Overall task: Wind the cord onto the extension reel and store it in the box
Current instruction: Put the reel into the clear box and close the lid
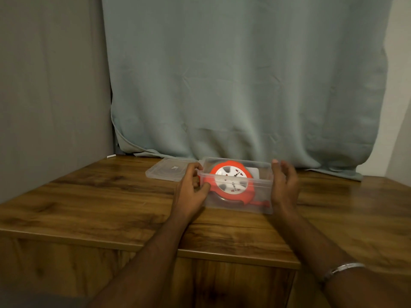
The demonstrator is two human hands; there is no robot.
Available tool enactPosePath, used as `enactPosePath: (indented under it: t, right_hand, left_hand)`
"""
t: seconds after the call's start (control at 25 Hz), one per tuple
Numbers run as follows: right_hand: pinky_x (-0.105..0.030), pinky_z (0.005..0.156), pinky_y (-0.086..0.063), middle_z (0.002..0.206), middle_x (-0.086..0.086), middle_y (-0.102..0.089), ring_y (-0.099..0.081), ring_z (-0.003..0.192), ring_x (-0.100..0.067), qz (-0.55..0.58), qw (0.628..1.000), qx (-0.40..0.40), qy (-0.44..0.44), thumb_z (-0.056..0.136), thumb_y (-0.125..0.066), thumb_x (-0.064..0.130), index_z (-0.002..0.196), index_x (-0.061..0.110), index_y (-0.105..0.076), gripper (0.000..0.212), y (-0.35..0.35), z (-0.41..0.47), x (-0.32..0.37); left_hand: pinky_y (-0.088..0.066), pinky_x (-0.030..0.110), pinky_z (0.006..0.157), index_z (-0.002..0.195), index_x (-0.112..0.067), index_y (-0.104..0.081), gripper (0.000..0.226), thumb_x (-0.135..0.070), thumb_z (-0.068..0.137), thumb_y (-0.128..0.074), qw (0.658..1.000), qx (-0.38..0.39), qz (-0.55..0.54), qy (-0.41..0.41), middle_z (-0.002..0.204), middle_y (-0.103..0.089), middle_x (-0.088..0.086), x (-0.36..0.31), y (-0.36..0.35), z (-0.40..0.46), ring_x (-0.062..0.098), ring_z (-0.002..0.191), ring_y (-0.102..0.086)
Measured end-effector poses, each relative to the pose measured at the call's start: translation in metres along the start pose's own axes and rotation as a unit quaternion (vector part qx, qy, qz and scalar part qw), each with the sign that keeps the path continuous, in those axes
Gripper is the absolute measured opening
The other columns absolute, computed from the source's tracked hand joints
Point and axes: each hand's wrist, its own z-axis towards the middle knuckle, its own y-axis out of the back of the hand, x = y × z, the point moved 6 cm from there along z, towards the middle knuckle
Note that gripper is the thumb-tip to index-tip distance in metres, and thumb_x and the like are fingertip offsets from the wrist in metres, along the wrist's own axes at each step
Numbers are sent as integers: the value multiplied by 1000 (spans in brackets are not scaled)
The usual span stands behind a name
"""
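An orange extension reel (pixel 231 182) with a white socket face lies tilted inside a clear plastic box (pixel 258 206) on the wooden table. No loose cord shows outside the reel. My left hand (pixel 192 188) grips the box's left end, fingers curled over its rim and thumb against the front wall. Against the box's right end rests my right hand (pixel 284 183), its fingers straight and pointing away from me. The box's clear lid (pixel 166 172) lies flat on the table just left of the box.
The wooden table (pixel 111 207) runs wide on both sides of the box, with its front edge near me. A grey-green curtain (pixel 244 85) hangs right behind the box and drapes onto the table. A small white object (pixel 111 156) lies at the far left corner.
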Motion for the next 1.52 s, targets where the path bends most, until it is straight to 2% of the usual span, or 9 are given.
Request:
enactPosePath:
  t: [0.16, 0.32, 0.4, 0.52, 0.68, 0.88, 1.16, 1.28, 1.52]
  right_hand:
    - [-48, 105, -54, 129, -9, -71, -66, 119, -27, 44, 999, 7, -27, 81, -61, 67, 132, 14, -68, 73, 2, -6, -17]
    - [-48, 99, -57, 127, -7, -72, -68, 114, -26, 42, 999, 16, -18, 92, -62, 55, 133, 16, -68, 57, 2, -5, -17]
    - [-35, 89, -53, 124, -6, -70, -66, 110, -24, 21, 1000, 16, 0, 101, -61, 41, 134, 13, -67, 44, 5, -4, -17]
    - [-31, 84, -48, 115, 1, -66, -63, 103, -21, -39, 998, 20, 36, 104, -56, 42, 135, 16, -65, 42, 5, -7, -14]
    - [-41, 92, -54, 116, 0, -68, -62, 104, -20, -63, 996, 26, 65, 93, -50, 54, 136, 20, -65, 57, 4, -10, -13]
    - [-34, 93, -48, 130, -10, -71, -64, 112, -26, -73, 995, 17, 70, 89, -47, 46, 139, 14, -65, 62, 3, -5, -14]
    - [-37, 99, -48, 137, -12, -69, -63, 122, -32, -72, 995, 17, 65, 85, -45, 45, 142, 14, -64, 68, 4, -8, -10]
    - [-38, 101, -49, 138, -11, -67, -62, 123, -31, -56, 997, 25, 53, 84, -43, 46, 142, 15, -64, 69, 4, -10, -7]
    - [-37, 101, -47, 140, -10, -65, -60, 125, -29, -43, 997, 12, 58, 101, -38, 53, 145, 18, -60, 60, 8, -15, -2]
  left_hand:
    - [-62, 48, 79, 117, -42, -52, 24, -34, 95, -54, 998, -39, 42, -10, 104, -62, -21, -5, 3, -1, 12, 99, -65]
    - [-57, 42, 77, 117, -33, -55, 22, -28, 98, -45, 968, -187, 162, -37, 113, -60, -7, -8, 27, 8, 13, 92, -60]
    - [-57, 40, 82, 121, -30, -57, 27, -20, 96, -53, 955, -146, 259, -19, 123, -59, -4, 7, 34, 29, 14, 99, -60]
    - [-48, 42, 104, 136, -26, -56, 45, -26, 91, -62, 858, 27, 512, -15, 144, -54, 1, 47, 35, 60, 21, 128, -52]
    - [-52, 37, 95, 126, -24, -62, 34, -27, 92, -65, 858, 79, 506, 41, 128, -64, 2, 74, 45, 86, 20, 112, -61]
    - [-50, 37, 86, 112, -24, -59, 19, -26, 93, -60, 812, 108, 569, -76, 115, -62, 3, 68, 31, 93, 21, 105, -56]
    - [-34, 27, 69, 105, -8, -51, 25, -27, 107, -34, 927, -185, 265, -192, 97, -49, 2, -55, 63, 102, 15, 82, -48]
    - [-50, 30, 63, 106, -10, -49, 30, -32, 108, -29, 948, -237, 75, -196, 97, -58, 3, -112, 80, 105, 16, 78, -61]
    - [-62, 40, 56, 119, 5, -60, 31, 4, 95, -41, 932, -134, -260, 212, 104, -71, 21, -80, 64, 134, 32, 78, -71]
